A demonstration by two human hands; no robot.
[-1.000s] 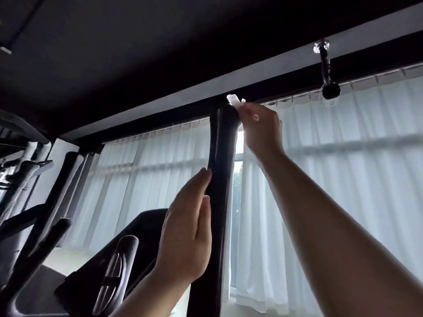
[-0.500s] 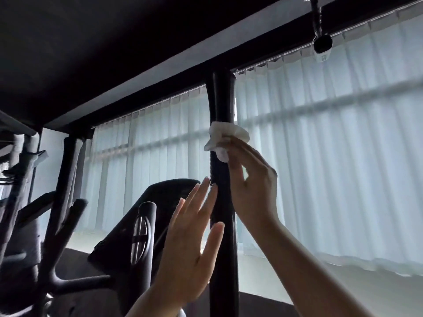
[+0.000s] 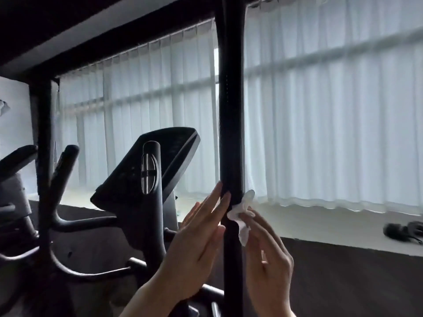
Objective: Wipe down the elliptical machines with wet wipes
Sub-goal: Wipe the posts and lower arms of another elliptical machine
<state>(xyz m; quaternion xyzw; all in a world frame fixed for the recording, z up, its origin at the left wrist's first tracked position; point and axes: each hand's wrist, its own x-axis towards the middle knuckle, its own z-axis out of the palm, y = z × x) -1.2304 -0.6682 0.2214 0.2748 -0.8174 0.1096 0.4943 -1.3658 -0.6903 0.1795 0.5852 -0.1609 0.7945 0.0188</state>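
A tall black upright handlebar [image 3: 231, 124] of the elliptical runs from top to bottom at the middle of the view. My right hand [image 3: 267, 259] holds a crumpled white wet wipe [image 3: 241, 211] against the bar's right side, low down. My left hand [image 3: 196, 245] lies flat with straight fingers along the bar's left side, fingertips touching it. The elliptical's dark console [image 3: 148, 165] and a shorter black grip with a metal sensor [image 3: 148, 170] stand to the left.
Other black handlebars and a second machine [image 3: 43, 170] crowd the left side. White curtains [image 3: 332, 110] cover the windows behind. A dark object [image 3: 405, 232] lies on the pale floor strip at the right, beside the dark floor mat.
My right hand slid the wipe down the bar from its top to low on the shaft. My left hand followed downward along the bar's left side, and the view tilted down.
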